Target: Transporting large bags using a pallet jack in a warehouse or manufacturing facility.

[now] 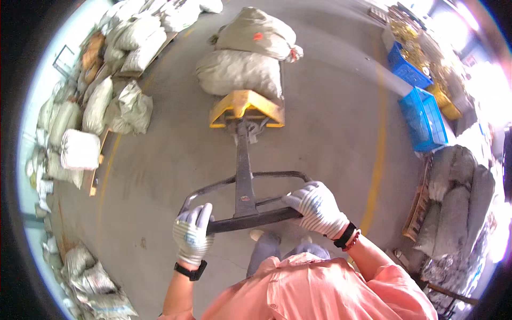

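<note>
- Left hand and right hand, both in gloves, are clenching the crossbar of the pallet jack handle: left at 8 o'clock of the bar, right at 3 o'clock.
- The yellow pallet jack is sitting at 12 o'clock from the hands, mid-floor, with the load on its far end.
- Load: two grey sacks are riding stacked on it.
- Progress, my read: loading is done and the haul is under way; parking and unloading are remaining.
- Count: one jack, two sacks aboard, two blue crates at 2 o'clock.
- More sacks are lying along the left wall; too many to count.
</note>
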Demonstrator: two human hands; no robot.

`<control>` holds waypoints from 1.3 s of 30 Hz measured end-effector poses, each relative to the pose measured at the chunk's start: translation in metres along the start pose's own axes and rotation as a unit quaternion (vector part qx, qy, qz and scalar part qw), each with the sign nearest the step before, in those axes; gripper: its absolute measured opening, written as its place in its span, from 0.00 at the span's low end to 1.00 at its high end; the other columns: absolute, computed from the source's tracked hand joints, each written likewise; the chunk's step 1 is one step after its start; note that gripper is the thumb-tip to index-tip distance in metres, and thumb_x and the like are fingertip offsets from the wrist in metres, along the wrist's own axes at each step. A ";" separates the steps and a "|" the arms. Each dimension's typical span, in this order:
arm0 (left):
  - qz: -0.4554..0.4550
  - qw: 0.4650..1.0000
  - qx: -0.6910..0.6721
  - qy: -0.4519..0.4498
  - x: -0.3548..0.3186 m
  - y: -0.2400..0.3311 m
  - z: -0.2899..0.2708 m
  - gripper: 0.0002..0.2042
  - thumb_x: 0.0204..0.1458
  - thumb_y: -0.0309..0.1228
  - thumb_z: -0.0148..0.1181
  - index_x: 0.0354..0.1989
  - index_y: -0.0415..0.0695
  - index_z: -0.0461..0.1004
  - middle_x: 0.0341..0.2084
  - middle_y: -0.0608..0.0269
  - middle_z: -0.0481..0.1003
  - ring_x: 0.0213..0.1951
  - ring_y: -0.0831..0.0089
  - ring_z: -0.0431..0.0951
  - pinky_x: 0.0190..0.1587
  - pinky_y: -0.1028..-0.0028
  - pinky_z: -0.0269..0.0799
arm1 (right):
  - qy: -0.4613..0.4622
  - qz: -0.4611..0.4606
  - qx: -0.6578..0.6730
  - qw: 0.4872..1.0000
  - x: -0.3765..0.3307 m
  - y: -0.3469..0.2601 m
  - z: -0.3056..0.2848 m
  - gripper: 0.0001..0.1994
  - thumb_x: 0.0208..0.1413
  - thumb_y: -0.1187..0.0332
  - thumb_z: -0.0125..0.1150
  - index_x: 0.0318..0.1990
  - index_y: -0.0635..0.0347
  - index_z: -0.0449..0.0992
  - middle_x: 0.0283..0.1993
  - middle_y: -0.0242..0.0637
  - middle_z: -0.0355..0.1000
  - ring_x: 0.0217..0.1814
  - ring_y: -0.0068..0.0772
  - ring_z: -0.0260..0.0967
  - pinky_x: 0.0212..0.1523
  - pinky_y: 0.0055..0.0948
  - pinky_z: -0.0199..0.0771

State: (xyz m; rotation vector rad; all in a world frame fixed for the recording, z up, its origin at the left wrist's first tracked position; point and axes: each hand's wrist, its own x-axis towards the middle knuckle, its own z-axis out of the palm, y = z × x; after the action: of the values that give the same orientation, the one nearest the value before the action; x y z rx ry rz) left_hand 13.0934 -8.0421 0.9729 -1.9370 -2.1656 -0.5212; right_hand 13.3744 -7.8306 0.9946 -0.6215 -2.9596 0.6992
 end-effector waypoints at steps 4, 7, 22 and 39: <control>-0.018 0.997 0.076 0.022 0.031 0.018 -0.048 0.29 0.36 0.29 0.69 0.54 0.50 0.77 0.43 0.61 0.77 0.37 0.61 0.76 0.41 0.62 0.72 | 0.226 0.007 -0.052 0.973 0.009 0.001 -0.047 0.21 0.33 0.67 0.70 0.41 0.52 0.78 0.36 0.38 0.76 0.41 0.48 0.73 0.47 0.44 0.70; 0.003 0.991 0.092 0.097 0.053 0.053 -0.057 0.32 0.34 0.31 0.70 0.55 0.53 0.76 0.41 0.65 0.76 0.37 0.62 0.75 0.41 0.62 0.73 | 0.424 -0.054 -0.085 0.900 0.008 0.026 -0.056 0.19 0.33 0.73 0.68 0.39 0.52 0.78 0.35 0.38 0.75 0.40 0.48 0.73 0.45 0.43 0.71; -0.020 0.992 0.021 0.121 -0.017 0.180 -0.090 0.19 0.50 0.34 0.62 0.51 0.43 0.74 0.29 0.56 0.75 0.29 0.59 0.75 0.30 0.59 0.73 | 0.481 -0.040 -0.099 0.870 -0.062 0.029 -0.072 0.11 0.38 0.79 0.63 0.33 0.59 0.76 0.35 0.41 0.74 0.39 0.49 0.72 0.43 0.39 0.73; 0.264 0.915 -0.158 0.262 -0.224 0.285 -0.127 0.13 0.58 0.37 0.48 0.24 0.46 0.70 0.13 0.64 0.68 0.16 0.61 0.72 0.18 0.62 0.64 | 0.530 -0.156 0.146 0.821 -0.117 -0.188 0.090 0.15 0.59 0.65 0.57 0.50 0.63 0.75 0.47 0.44 0.74 0.51 0.44 0.71 0.54 0.44 0.71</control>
State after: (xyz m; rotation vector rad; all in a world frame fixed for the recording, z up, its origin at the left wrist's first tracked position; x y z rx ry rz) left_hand 13.3920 -8.2724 1.0456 -2.0993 -1.2249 -1.1676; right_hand 13.4002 -8.0683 1.0020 -0.3079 -1.7988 0.5006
